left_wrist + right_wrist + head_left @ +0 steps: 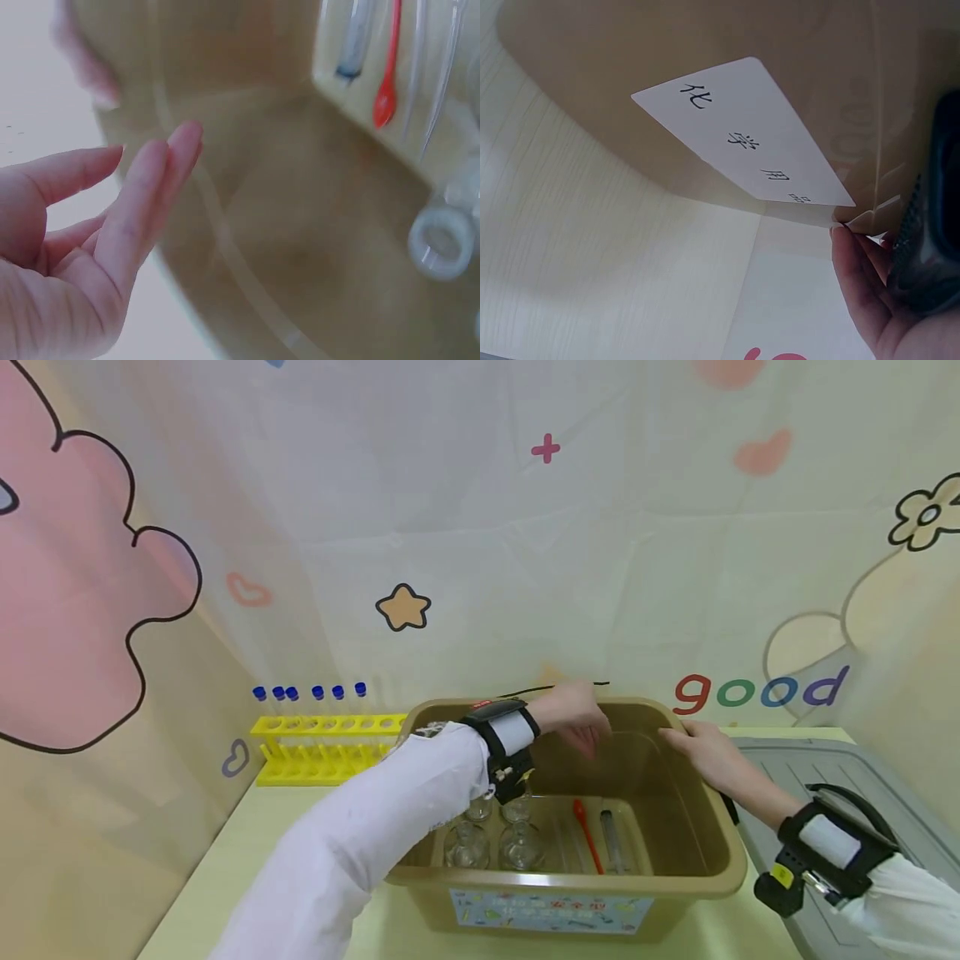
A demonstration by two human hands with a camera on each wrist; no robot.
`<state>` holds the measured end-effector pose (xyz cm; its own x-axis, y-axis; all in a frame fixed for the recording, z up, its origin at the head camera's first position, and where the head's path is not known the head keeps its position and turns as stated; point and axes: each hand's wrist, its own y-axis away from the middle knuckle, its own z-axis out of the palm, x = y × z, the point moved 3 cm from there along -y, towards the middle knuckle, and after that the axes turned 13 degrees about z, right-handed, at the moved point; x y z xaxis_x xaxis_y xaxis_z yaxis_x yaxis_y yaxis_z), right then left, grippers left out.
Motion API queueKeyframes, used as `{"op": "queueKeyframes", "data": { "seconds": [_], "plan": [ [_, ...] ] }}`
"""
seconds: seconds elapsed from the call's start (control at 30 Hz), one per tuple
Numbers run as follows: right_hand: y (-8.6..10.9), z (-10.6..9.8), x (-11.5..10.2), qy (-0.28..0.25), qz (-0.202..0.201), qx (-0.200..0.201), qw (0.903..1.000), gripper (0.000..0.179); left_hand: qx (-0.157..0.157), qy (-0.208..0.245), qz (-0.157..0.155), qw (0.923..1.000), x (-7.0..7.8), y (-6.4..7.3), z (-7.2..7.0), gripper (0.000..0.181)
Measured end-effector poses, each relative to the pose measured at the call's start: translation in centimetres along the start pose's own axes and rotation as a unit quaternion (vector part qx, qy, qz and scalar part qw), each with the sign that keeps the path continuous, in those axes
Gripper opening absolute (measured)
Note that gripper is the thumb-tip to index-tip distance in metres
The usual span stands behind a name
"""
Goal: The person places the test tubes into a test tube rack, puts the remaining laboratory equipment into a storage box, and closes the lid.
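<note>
A brown plastic storage bin [723,860] stands on the table, with a printed label on its front. Over its back part hangs my left hand [573,718], holding nothing; in the left wrist view its fingers [124,217] are extended and the thumb is apart. At the back right corner, my right hand [708,756] grips the bin's rim. Inside the bin lie several small glass flasks [522,847], a red plastic spoon [588,835], a syringe [611,841] and thin clear rods [441,75]. My left forearm hides part of the bin's left side.
To the left of the bin is a yellow test tube rack [307,774], holding several tubes with blue caps [318,692]. A large grey lid [795,756] lies on the table [217,877] at the right. A printed cloth [480,543] hangs behind.
</note>
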<state>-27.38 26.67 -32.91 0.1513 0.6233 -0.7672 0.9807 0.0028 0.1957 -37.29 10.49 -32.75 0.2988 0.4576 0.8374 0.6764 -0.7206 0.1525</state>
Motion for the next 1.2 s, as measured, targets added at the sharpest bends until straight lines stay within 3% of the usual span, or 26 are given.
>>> {"op": "queueKeyframes", "data": {
  "seconds": [0.07, 0.13, 0.2, 0.4, 0.6, 0.7, 0.77, 0.87, 0.93, 1.07, 1.2],
  "plan": [
    [0.0, 0.0, 0.0, -0.002, -0.002, -0.002, 1.0, 0.045, 0.034, -0.08, 0.015, 0.9961, 4.2, 4.5, -1.3, 0.019],
    [0.0, 0.0, 0.0, -0.003, -0.004, 0.001, 1.0, 0.045, 0.048, -0.118, 0.03, 0.9914, 5.9, 7.1, -2.5, 0.021],
    [0.0, 0.0, 0.1, -0.002, -0.004, 0.003, 1.0, 0.044, 0.056, -0.121, 0.036, 0.9903, 6.3, 8.8, -3.8, 0.021],
    [0.0, 0.1, 0.3, -0.005, -0.004, 0.003, 1.0, 0.044, 0.097, -0.12, 0.037, 0.9873, 4.3, 13.7, -8.4, 0.022],
    [-0.1, 0.1, 0.5, 0.006, -0.002, 0.008, 1.0, 0.045, 0.186, -0.103, 0.03, 0.9768, 0.1, 18.8, -11.6, 0.02],
    [-0.1, 0.0, 0.6, 0.011, -0.006, 0.01, 0.9999, 0.046, 0.238, -0.099, 0.036, 0.9654, -2.2, 20.9, -11.9, 0.021],
    [-0.1, -0.1, 0.6, 0.009, -0.006, 0.01, 0.9999, 0.047, 0.278, -0.115, 0.043, 0.9528, -3.7, 21.9, -11.7, 0.02],
    [-0.1, 0.0, 0.6, 0.003, -0.003, 0.006, 1.0, 0.048, 0.324, -0.147, 0.046, 0.9333, -5.9, 22.8, -11.0, 0.021],
    [0.0, 0.0, 0.5, 0.002, -0.003, 0.005, 1.0, 0.048, 0.34, -0.154, 0.034, 0.9269, -7.1, 23.0, -10.2, 0.027],
    [0.0, 0.0, 0.4, 0.009, -0.007, 0.009, 0.9999, 0.048, 0.339, -0.115, 0.008, 0.9336, -9.0, 22.9, -8.6, 0.047],
    [0.0, 0.1, 0.2, 0.006, -0.007, 0.007, 0.9999, 0.048, 0.336, -0.035, 0.023, 0.9408, -10.0, 22.6, -7.3, 0.051]
  ]
}}
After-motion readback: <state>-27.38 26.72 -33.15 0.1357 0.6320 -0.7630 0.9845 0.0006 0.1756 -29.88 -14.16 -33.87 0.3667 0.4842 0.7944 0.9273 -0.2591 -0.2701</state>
